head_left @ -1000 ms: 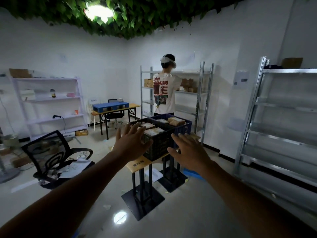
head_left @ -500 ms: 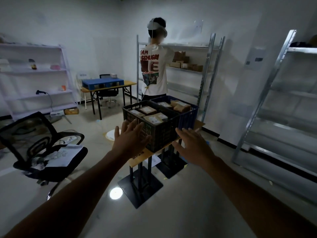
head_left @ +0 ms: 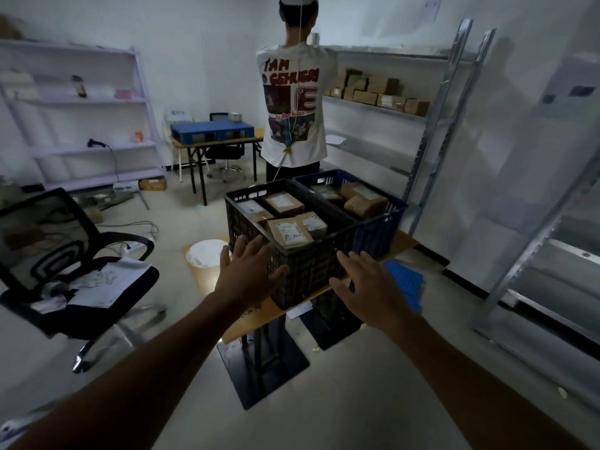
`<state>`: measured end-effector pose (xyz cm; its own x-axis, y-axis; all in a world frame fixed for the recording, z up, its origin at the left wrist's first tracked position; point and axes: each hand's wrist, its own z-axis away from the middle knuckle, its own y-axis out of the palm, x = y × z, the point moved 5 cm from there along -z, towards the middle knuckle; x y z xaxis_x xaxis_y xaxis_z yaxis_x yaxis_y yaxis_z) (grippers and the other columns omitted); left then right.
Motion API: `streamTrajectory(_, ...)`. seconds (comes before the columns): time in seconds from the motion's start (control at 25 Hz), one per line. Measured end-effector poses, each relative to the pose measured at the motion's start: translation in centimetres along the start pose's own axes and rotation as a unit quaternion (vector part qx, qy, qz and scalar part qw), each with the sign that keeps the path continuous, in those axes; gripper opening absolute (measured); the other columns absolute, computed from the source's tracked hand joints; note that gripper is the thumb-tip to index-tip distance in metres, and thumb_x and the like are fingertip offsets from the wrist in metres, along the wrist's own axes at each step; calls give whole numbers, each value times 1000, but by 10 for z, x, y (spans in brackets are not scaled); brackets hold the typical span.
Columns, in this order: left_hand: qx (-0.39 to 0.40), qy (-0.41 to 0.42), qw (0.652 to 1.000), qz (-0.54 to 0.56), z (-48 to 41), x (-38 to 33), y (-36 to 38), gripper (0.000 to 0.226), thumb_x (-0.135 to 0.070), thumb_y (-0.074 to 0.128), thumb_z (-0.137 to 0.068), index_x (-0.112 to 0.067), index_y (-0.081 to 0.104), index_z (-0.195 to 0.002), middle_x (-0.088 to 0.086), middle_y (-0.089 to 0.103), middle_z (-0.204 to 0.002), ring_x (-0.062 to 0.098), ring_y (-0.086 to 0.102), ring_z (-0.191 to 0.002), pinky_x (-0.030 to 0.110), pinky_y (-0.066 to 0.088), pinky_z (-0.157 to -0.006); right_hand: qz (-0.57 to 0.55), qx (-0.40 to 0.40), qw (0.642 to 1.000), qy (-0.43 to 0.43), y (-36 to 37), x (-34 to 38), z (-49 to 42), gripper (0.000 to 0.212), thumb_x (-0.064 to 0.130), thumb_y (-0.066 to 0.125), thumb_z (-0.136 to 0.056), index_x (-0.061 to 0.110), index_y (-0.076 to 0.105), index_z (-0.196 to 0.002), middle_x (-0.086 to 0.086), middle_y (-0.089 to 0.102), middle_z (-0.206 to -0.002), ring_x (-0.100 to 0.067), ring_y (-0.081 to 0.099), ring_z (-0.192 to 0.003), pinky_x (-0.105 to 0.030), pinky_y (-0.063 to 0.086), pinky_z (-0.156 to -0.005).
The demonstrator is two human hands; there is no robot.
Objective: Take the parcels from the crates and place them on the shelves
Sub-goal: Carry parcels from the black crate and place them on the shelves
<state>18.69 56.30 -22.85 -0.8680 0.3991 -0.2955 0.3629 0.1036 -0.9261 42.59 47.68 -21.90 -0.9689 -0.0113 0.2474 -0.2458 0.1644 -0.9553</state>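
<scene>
A black crate (head_left: 311, 261) and a blue crate (head_left: 376, 228) stand side by side on a small wooden table (head_left: 256, 315). Both hold several brown parcels with white labels, such as the nearest parcel (head_left: 290, 233) in the black crate and a bulky parcel (head_left: 365, 204) in the blue one. My left hand (head_left: 248, 271) and my right hand (head_left: 368, 285) are stretched out in front of the black crate with fingers spread and hold nothing. A bare metal shelf unit (head_left: 548, 254) stands at the right.
A person in a white printed T-shirt (head_left: 293, 105) stands behind the crates at a metal shelf holding boxes (head_left: 380, 92). A black office chair (head_left: 68, 267) with papers is at the left, a white bucket (head_left: 207, 253) is on the floor, and a desk with a blue pallet (head_left: 212, 129) stands at the back.
The view has come nearer to the crates and tipped downward. Both hands stay stretched out and open, now close to the front of the black crate.
</scene>
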Motion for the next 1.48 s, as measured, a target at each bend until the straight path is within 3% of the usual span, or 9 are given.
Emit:
streamTrajectory(0.36, 13, -64, 998, -19, -115, 14, 52, 72, -68, 39, -98, -32, 25, -159, 1, 17, -170, 28, -4, -157, 59, -2, -124, -30, 37, 998, -48, 45, -58, -154, 69, 62, 34, -103, 29, 21, -163, -4, 24, -169, -23, 12, -158, -50, 9, -126)
streamTrajectory(0.56, 20, -60, 998, -23, -191, 37, 83, 73, -68, 38, -98, -31, 26, -159, 2, 19, -169, 28, -4, -157, 57, -5, -124, -15, 53, 997, -62, 82, -69, -241, 69, 61, 34, -104, 27, 23, -163, -2, 27, -168, -24, 14, -157, -53, 12, -126)
streamTrajectory(0.84, 97, -66, 992, -55, -275, 87, 141, 75, -71, 37, -96, -33, 23, -159, 1, 24, -168, 30, -5, -157, 60, -8, -123, 21, 119, 991, -57, 130, -77, -334, 72, 63, 38, -101, 27, 26, -162, -5, 34, -164, -26, 21, -154, -54, 17, -125)
streamTrajectory(1.04, 168, -84, 978, -94, -295, 98, 176, 79, -73, 33, -95, -32, 18, -161, 5, 31, -165, 33, -5, -157, 64, -12, -120, 40, 178, 981, -63, 166, -87, -368, 74, 65, 40, -100, 26, 26, -162, -5, 41, -159, -24, 30, -149, -51, 24, -122)
streamTrajectory(1.24, 200, -118, 966, -116, -293, 98, 193, 84, -74, 37, -93, -30, 16, -161, 5, 38, -162, 33, -13, -156, 65, -22, -116, 43, 235, 967, -90, 195, -107, -384, 90, 79, 39, -90, 32, 16, -163, -2, 31, -166, -27, 4, -157, -48, 11, -128)
streamTrajectory(1.32, 204, -141, 962, -110, -292, 97, 194, 85, -75, 40, -91, -31, 18, -161, 2, 35, -164, 31, -15, -156, 65, -23, -115, 36, 243, 965, -97, 204, -111, -386, 96, 83, 41, -86, 32, 14, -163, -3, 33, -165, -29, 6, -156, -49, 14, -127)
streamTrajectory(1.48, 208, -180, 958, -74, -294, 100, 196, 88, -76, 51, -86, -31, 23, -157, 2, 33, -165, 26, -18, -156, 66, -22, -115, -11, 223, 973, -55, 209, -118, -392, 103, 88, 52, -72, 24, 35, -151, -4, 45, -152, -30, 20, -147, -51, 28, -118)
